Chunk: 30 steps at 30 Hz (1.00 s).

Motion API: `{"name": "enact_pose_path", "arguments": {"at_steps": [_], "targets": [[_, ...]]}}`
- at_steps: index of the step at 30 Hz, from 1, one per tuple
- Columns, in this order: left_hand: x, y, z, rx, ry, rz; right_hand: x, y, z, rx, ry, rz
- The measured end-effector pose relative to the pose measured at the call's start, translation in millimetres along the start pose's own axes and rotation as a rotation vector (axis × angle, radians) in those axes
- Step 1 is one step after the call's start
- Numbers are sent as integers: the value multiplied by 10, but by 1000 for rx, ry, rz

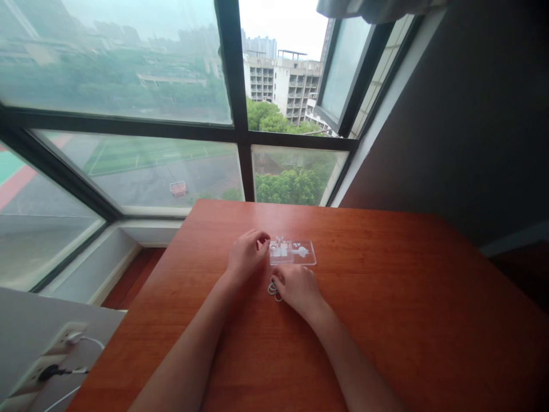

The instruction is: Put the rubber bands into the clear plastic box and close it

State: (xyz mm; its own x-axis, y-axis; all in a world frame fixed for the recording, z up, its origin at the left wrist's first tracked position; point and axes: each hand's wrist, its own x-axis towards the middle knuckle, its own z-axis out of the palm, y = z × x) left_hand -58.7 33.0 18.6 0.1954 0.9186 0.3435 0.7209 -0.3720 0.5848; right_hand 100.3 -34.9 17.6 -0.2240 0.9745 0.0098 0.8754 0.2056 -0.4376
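Observation:
A clear plastic board with white printed shapes lies flat on the wooden table. Small clear pegs or knobs stand up near its upper left part. My left hand is at the board's left edge, with thumb and fingertips curled together against it. Just below the board, several small pale rings lie in a loose cluster. Over them is my right hand, its thumb and finger pinched at the topmost ring and the other fingers bent under the palm.
The reddish-brown wooden table reaches to a dark-framed window with one pane tilted outward. A dark wall rises on the right. At the lower left, a wall socket holds plugs with cables.

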Motion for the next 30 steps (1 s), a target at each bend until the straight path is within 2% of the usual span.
{"name": "enact_pose_path", "arguments": {"at_steps": [3, 8, 19, 25, 30], "targets": [[-5, -9, 1, 1, -2, 4, -9, -40, -1, -103, -26, 10], [-9, -7, -3, -2, -18, 15, -6, -50, 14, -138, -18, 14], [-6, 27, -18, -22, -21, 28, 48, 93, -63, 64, 125, 97], [-5, 28, -22, -16, -25, 30, 36, 89, -74, 13, 55, 95], [-6, 31, -27, -15, -25, 36, 5, 61, -94, -63, -31, 20]]}}
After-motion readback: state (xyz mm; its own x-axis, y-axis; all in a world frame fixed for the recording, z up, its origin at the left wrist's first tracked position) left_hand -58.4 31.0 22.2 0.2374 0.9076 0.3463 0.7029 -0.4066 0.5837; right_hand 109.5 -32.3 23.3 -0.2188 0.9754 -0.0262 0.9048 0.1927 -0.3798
